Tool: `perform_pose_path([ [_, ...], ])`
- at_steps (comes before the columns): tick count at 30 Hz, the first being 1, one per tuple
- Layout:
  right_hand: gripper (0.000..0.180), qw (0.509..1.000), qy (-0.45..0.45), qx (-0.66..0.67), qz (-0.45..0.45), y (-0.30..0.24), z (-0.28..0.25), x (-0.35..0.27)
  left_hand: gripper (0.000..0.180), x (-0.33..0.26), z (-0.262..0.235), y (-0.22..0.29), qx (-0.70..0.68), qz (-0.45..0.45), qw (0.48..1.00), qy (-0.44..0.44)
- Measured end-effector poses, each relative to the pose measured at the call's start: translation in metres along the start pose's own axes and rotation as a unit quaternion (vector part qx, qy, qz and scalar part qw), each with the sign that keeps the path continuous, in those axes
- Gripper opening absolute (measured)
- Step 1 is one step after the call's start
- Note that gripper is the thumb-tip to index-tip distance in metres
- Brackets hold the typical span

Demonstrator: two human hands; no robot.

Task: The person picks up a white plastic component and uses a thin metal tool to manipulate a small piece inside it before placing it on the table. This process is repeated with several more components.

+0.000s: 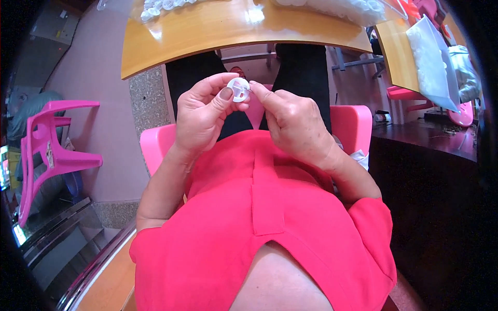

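A small round white plastic piece (240, 90), with openings through its middle, is pinched between the thumb and fingers of my left hand (203, 111). It is held up above my lap, just short of the table's near edge. My right hand (296, 120) is curled closed, its index finger stretched to the right rim of the white piece. A thin dark sliver shows at that fingertip, but what the right hand holds is too small and hidden to name.
A wooden table (233, 33) spans the top, with trays of white plastic pieces (166, 6) on it. At right, a clear bin (433, 62) rests on another wooden surface. A pink plastic stool (57, 137) is at left; a dark low surface (420, 150) lies at right.
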State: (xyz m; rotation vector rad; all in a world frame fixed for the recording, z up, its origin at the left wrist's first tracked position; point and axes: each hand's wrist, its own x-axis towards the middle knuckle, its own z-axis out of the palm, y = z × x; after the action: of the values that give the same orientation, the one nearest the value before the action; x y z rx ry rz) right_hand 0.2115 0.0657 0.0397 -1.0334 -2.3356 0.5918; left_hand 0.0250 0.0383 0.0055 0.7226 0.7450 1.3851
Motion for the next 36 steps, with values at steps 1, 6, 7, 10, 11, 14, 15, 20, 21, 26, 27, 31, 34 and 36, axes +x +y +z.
perform_pose_path([
  [1,0.043,1.0,-0.007,-0.01,0.001,0.0,-0.001,0.0,0.028,0.0,0.0,-0.001,-0.007,-0.004,1.0,0.003],
  [6,0.042,1.0,-0.008,-0.019,-0.004,0.001,0.001,-0.001,0.028,-0.001,0.0,-0.001,-0.005,-0.004,1.0,0.003],
  [7,0.04,0.999,-0.013,-0.026,-0.013,0.001,0.001,-0.001,0.028,-0.001,-0.001,-0.001,-0.006,-0.006,1.0,0.0],
  [10,0.04,0.999,-0.018,-0.033,-0.023,0.002,0.003,-0.001,0.028,-0.001,0.0,-0.002,0.013,0.001,1.0,0.0],
  [11,0.04,0.999,-0.018,-0.034,-0.025,0.002,0.004,-0.002,0.028,-0.001,0.0,-0.002,0.013,0.001,1.0,0.0],
  [14,0.038,0.997,-0.021,-0.061,-0.038,0.002,0.006,-0.003,0.027,-0.002,0.0,-0.004,0.025,0.009,1.0,-0.004],
  [15,0.038,0.997,-0.021,-0.061,-0.038,0.002,0.005,-0.003,0.027,-0.002,0.0,-0.004,0.032,0.013,0.999,-0.007],
  [20,0.03,0.99,-0.059,-0.112,-0.056,0.001,-0.001,-0.001,0.026,-0.002,-0.001,-0.005,0.051,0.022,0.998,-0.02],
  [21,0.03,0.991,-0.058,-0.111,-0.054,0.0,-0.002,-0.001,0.025,-0.002,-0.001,-0.005,0.067,0.026,0.997,-0.026],
  [26,0.027,0.968,-0.139,-0.206,-0.045,-0.011,-0.012,-0.002,0.022,-0.002,-0.003,-0.01,0.117,0.033,0.991,-0.049],
  [27,0.027,0.968,-0.137,-0.205,-0.043,-0.01,-0.014,-0.002,0.022,-0.002,-0.003,-0.01,0.126,0.035,0.99,-0.059],
  [31,0.024,0.964,-0.221,-0.143,-0.027,0.001,-0.022,0.002,0.022,-0.001,-0.005,-0.012,0.144,0.032,0.984,-0.1],
  [34,0.024,0.969,-0.237,-0.071,-0.016,0.007,-0.027,0.002,0.023,0.002,-0.007,-0.015,0.091,0.003,0.989,-0.113],
  [36,0.022,0.982,-0.184,-0.044,-0.024,0.006,-0.027,0.002,0.026,0.003,-0.012,-0.013,0.006,-0.05,0.995,-0.087],
])
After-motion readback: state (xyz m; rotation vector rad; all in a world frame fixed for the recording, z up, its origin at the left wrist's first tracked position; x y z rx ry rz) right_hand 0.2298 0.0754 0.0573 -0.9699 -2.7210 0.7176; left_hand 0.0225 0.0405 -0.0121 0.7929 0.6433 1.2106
